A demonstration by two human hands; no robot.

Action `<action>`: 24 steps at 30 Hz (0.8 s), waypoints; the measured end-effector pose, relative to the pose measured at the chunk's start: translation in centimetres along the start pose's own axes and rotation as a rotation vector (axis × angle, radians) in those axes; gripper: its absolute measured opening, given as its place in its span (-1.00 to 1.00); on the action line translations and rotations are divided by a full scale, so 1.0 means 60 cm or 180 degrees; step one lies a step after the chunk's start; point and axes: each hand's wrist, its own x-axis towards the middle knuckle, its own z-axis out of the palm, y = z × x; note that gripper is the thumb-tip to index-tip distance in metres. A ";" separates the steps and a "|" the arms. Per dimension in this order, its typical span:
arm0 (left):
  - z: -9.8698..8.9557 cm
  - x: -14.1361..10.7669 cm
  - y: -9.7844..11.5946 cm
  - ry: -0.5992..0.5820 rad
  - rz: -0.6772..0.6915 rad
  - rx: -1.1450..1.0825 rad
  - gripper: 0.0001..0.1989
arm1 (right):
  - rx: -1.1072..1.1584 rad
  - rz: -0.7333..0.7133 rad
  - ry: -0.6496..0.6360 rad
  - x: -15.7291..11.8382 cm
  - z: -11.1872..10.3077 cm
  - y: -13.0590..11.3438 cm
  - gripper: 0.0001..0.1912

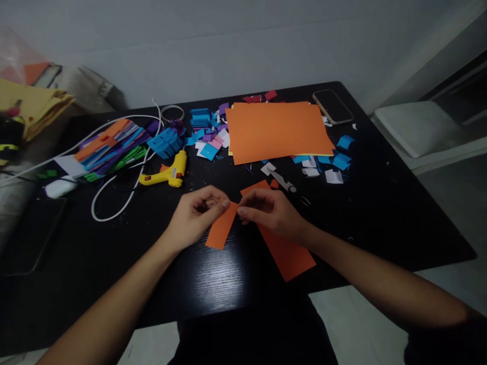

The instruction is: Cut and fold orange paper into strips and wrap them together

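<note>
Between thumb and fingers, my left hand [198, 215] pinches the top of a short orange paper strip [221, 230], which slants down toward me over the black table. The closed fingertips of my right hand [276, 212] meet at the same strip's upper right corner. Under the right hand lies a longer orange paper piece [291, 256], partly covered by the palm. Just beyond that hand are scissors [283, 181], their handles hard to make out against the dark table, and a small orange scrap [274, 184].
Orange sheets [279, 129] lie stacked at the back, with blue and white paper bits around them. A yellow glue gun [167, 172], a looping white cable [125, 210] and coloured paper strips [114, 142] occupy the left. One phone [333, 106] rests back right, another dark phone [34, 235] left.
</note>
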 end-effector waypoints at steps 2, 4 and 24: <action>0.008 -0.001 0.000 -0.0124 -0.0063 -0.0052 -0.80 | -0.0057 -0.0021 -0.0021 -0.001 0.002 0.000 -0.73; 0.012 -0.001 -0.001 -0.0297 -0.0123 -0.0076 -0.79 | -0.0210 -0.0031 -0.0014 0.000 0.002 0.000 -0.75; 0.011 -0.003 -0.002 -0.0784 -0.0178 0.0259 -0.87 | -0.0618 0.0141 -0.0162 -0.001 0.004 0.005 -0.87</action>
